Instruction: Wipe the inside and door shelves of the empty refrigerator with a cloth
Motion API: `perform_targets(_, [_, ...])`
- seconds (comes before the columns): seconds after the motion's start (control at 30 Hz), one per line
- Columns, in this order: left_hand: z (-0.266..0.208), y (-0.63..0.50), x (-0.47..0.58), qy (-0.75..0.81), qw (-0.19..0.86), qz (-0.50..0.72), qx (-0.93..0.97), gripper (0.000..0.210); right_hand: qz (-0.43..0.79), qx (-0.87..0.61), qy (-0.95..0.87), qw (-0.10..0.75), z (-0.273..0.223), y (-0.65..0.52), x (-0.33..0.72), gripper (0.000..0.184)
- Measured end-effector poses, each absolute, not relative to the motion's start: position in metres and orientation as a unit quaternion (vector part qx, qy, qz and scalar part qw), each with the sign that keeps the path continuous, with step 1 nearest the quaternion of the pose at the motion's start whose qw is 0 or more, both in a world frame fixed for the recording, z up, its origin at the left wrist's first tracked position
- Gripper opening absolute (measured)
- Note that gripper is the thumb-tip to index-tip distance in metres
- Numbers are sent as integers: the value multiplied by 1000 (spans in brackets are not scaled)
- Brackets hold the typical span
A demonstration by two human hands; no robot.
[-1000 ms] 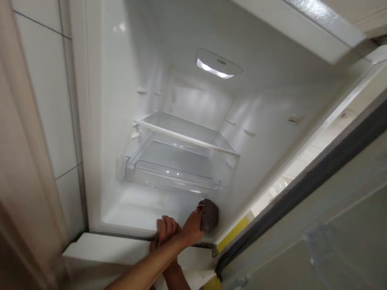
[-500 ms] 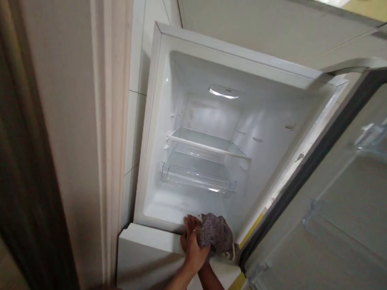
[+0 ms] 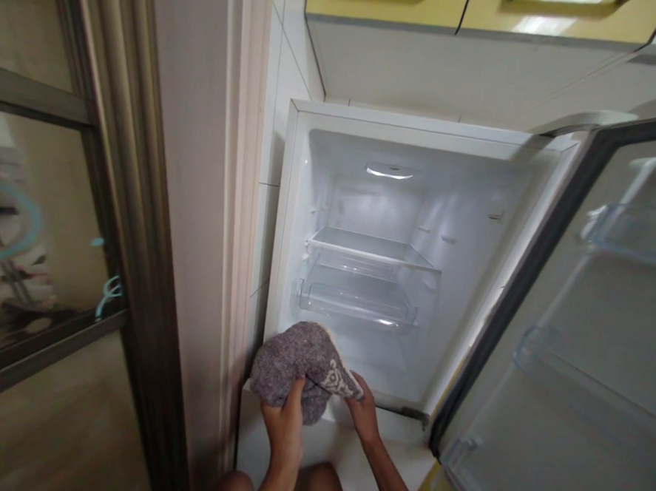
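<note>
A greyish-purple cloth [image 3: 293, 354] with a pale patterned edge is bunched up in front of the fridge's lower opening. My left hand [image 3: 284, 428] grips it from below, thumb pressed over the folds. With its fingertips, my right hand [image 3: 361, 407] pinches the patterned corner on the right side. Behind the cloth is the open fridge [image 3: 297, 199], lit inside. It holds a glass shelf [image 3: 372, 247] and, beneath that, a clear plastic drawer [image 3: 358, 305]. The cloth hides the lower left part of the opening.
The fridge door [image 3: 589, 335] stands open at the right, with clear door shelves [image 3: 569, 379]. A pale door frame [image 3: 213, 216] and a glazed door [image 3: 46, 206] are close on the left. Yellow cabinets [image 3: 387, 3] hang above. My knees [image 3: 321, 488] show at the bottom.
The cloth has moved left, away from the right side of the fridge's bottom edge. My hands, crossed close together before, are now apart, holding it at two places. The view has shifted and levelled.
</note>
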State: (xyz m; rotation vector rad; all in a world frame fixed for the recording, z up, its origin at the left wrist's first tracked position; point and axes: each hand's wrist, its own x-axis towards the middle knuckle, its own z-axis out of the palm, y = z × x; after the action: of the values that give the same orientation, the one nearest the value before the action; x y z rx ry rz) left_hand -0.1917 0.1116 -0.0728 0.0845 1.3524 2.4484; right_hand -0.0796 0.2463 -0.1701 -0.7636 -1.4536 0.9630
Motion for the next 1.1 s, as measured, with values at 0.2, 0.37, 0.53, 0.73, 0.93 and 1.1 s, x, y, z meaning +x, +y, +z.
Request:
perform_targets(0.2, [-58, 101, -180, 465, 79, 882, 19, 41, 610, -316, -405, 604, -150, 178, -49, 53])
perform_targets(0.37, [-62, 97, -161, 477, 116, 870, 48, 52, 601, -243, -541, 536, -107, 137, -34, 45])
perform_targets(0.53, [-68, 87, -137, 448, 242, 859, 58, 63, 594, -154, -608, 504, -84, 129, -40, 70])
perform_targets(0.73, [-50, 70, -124, 331, 430, 838, 60, 74, 570, -211, -583, 539, -63, 126, -46, 112])
perform_targets(0.93, [-31, 60, -123, 301, 448, 840, 49, 62, 670, -205, -487, 522, -48, 120, -46, 118])
perform_targets(1.1, [-25, 55, -125, 262, 479, 838, -17, 45, 750, -161, -378, 518, -60, 116, -41, 101])
